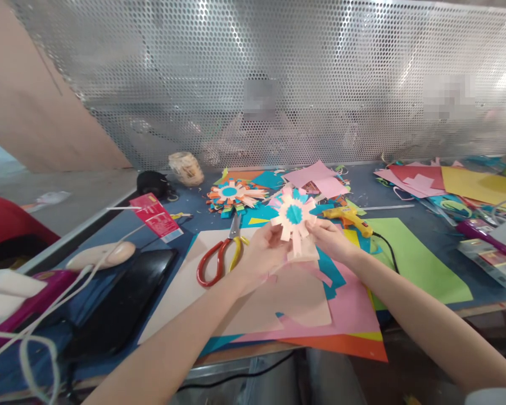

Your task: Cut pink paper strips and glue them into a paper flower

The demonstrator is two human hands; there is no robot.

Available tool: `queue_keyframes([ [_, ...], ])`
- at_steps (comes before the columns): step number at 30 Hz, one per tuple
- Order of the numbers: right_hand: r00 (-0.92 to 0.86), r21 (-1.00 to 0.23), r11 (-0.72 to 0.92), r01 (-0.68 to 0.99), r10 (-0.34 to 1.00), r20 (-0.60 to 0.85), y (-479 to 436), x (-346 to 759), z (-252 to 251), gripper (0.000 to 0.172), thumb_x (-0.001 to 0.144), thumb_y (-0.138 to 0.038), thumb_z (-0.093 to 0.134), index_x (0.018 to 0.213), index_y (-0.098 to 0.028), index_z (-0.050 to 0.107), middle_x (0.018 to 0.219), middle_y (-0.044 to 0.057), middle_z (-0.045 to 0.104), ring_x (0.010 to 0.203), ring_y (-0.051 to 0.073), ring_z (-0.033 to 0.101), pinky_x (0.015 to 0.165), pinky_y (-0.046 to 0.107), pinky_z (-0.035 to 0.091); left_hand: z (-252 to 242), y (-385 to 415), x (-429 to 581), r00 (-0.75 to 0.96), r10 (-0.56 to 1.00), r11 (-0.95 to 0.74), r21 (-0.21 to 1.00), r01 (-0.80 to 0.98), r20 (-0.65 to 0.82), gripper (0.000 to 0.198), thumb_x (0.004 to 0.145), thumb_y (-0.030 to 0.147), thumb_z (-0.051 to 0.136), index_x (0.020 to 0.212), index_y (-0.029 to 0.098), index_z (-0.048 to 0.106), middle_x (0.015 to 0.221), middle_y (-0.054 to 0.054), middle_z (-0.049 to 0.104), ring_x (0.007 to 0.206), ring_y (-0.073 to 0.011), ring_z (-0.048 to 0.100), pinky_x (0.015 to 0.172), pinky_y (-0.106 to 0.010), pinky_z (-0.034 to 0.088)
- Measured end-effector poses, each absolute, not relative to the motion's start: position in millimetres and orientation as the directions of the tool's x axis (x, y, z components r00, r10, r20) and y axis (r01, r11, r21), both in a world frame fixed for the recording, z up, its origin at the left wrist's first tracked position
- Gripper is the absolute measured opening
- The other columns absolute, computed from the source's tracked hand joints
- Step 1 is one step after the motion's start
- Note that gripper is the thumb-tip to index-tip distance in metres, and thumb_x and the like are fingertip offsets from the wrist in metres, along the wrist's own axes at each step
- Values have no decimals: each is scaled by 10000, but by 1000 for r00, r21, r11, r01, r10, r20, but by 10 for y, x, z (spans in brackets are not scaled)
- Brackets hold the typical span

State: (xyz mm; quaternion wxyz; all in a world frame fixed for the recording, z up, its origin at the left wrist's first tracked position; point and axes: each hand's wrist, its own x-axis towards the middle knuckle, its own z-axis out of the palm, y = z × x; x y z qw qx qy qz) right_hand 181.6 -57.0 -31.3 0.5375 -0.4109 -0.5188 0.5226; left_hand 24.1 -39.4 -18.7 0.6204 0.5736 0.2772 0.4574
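Observation:
A pale pink paper flower (pixel 294 214) with a blue centre is held up above the sheets of paper. My left hand (pixel 266 247) grips its lower left side, and my right hand (pixel 329 237) pinches a petal at its right edge. Beside my left hand lie scissors (pixel 220 259) with red and yellow handles, blades pointing away. Under both hands is a stack of coloured sheets topped by pale pink paper (pixel 287 304). A similar paper flower (pixel 230 192) rests on a pile behind, to the left.
A yellow glue gun (pixel 351 218) with a black cable lies to the right, by a green sheet (pixel 417 264). At left are a black phone-like slab (pixel 122 298), a red packet (pixel 156 216) and white cables. A perforated metal panel (pixel 219 84) stands behind.

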Motion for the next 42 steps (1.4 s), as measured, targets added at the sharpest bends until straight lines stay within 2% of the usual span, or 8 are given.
queue_keyframes([
  [7, -87, -928, 328, 176, 944, 318, -618, 1787, -201, 523, 710, -651, 499, 439, -212, 418, 563, 13, 465, 852, 190, 508, 879, 347, 365, -98, -411, 208, 510, 858, 23, 990, -140, 52, 165, 528, 184, 743, 569, 154, 585, 485, 31, 544, 405, -67, 449, 431, -204, 377],
  [13, -6, -976, 217, -37, 976, 217, -538, 1813, -277, 433, 660, -619, 579, 552, -206, 508, 579, -28, 429, 602, 111, 440, 668, 273, 438, -100, -399, 161, 558, 821, -42, 987, -153, 122, 125, 591, 240, 730, 614, 167, 631, 546, 18, 551, 439, -66, 440, 423, -196, 364],
  [18, 83, -943, 159, -292, 987, 141, -470, 1830, -302, 407, 637, -551, 645, 536, -213, 441, 482, -77, 260, 472, 79, 318, 612, 276, 480, -48, -406, 140, 559, 781, -205, 959, -195, 281, 75, 609, 237, 735, 609, 197, 672, 706, -31, 624, 709, -147, 571, 675, -269, 477],
  [23, 87, -948, 73, -309, 995, 49, -470, 1787, -290, 397, 553, -568, 688, 580, -210, 518, 513, -62, 350, 562, 105, 448, 608, 289, 496, -81, -368, 60, 572, 731, -163, 909, -384, 372, 12, 659, 257, 708, 655, 247, 703, 751, -37, 634, 783, -173, 583, 796, -346, 468],
  [28, 143, -930, 25, -368, 989, -30, -488, 1759, -265, 400, 507, -541, 721, 652, -197, 575, 677, -21, 495, 716, 131, 513, 593, 282, 483, 39, -394, -57, 575, 753, 32, 855, -518, 320, 251, 525, 388, 759, 432, 227, 590, 530, -20, 507, 525, -125, 507, 500, -265, 472],
  [35, 145, -881, 15, -473, 988, -60, -509, 1793, -182, 368, 508, -473, 743, 659, -194, 558, 714, -23, 513, 755, 137, 504, 674, 353, 457, 81, -288, -305, 686, 639, 117, 838, -532, 347, 650, 574, 589, 618, 262, 207, 195, 238, 53, 61, 223, -53, 143, 230, -214, 146],
  [39, 126, -874, -5, -486, 989, -76, -522, 1781, -163, 390, 489, -480, 749, 646, -188, 543, 705, -31, 502, 787, 144, 509, 721, 383, 432, 139, -280, -267, 845, 489, -138, 976, -169, 215, 490, 642, 563, 593, 370, 202, 404, 360, -4, 412, 360, -108, 415, 367, -245, 343],
  [42, 127, -872, -10, -489, 988, -82, -532, 1769, -159, 373, 515, -469, 740, 632, -184, 528, 684, -42, 501, 769, 138, 519, 736, 383, 416, 112, -318, -143, 831, 555, -453, 849, 271, 31, 187, 676, 345, 632, 654, 185, 537, 744, -28, 612, 643, -132, 550, 568, -240, 424],
])
